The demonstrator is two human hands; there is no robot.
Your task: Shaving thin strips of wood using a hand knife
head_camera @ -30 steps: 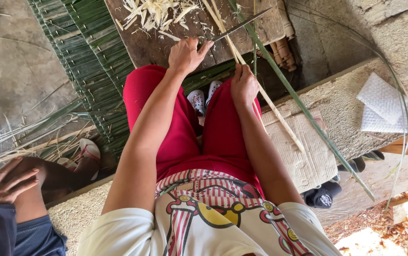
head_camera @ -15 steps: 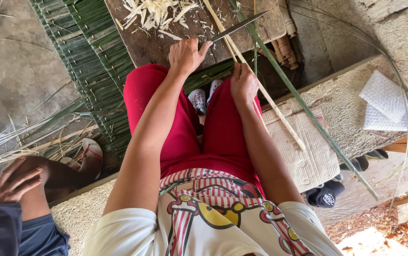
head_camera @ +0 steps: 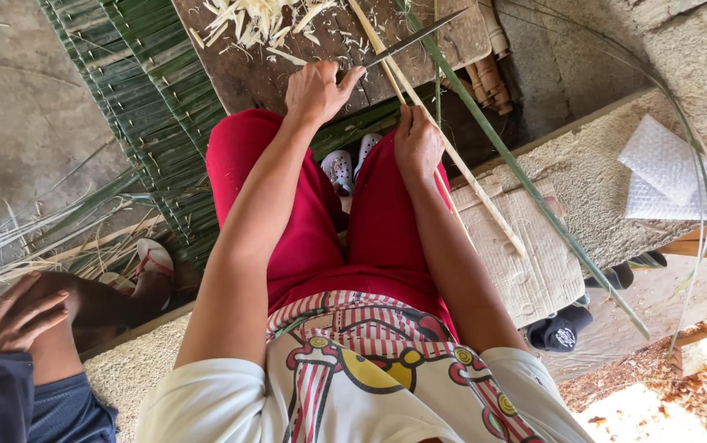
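My left hand [head_camera: 317, 90] is shut on a knife whose thin dark blade [head_camera: 419, 37] points up and to the right over a wooden board [head_camera: 255, 74]. The blade lies against a pale stripped stick [head_camera: 485, 205]. My right hand [head_camera: 417, 143] grips this stick just above my red-clad knee, and the stick runs back past my right forearm. Pale shavings [head_camera: 259, 16] are piled on the board's far side. A long green leaf rib [head_camera: 534, 193] lies beside the stick.
A woven green mat [head_camera: 123, 107] lies left of the board. Another person's hand [head_camera: 9, 316] and sandalled foot [head_camera: 152, 262] are at lower left. On the concrete ledge [head_camera: 591, 164] sit a cardboard piece [head_camera: 526, 262] and bubble wrap [head_camera: 661, 168]. Loose leaf strips [head_camera: 25, 246] lie at left.
The knife blade has tilted slightly upward along the stick. Both hands stay in nearly the same place, and the other person's hand has not moved.
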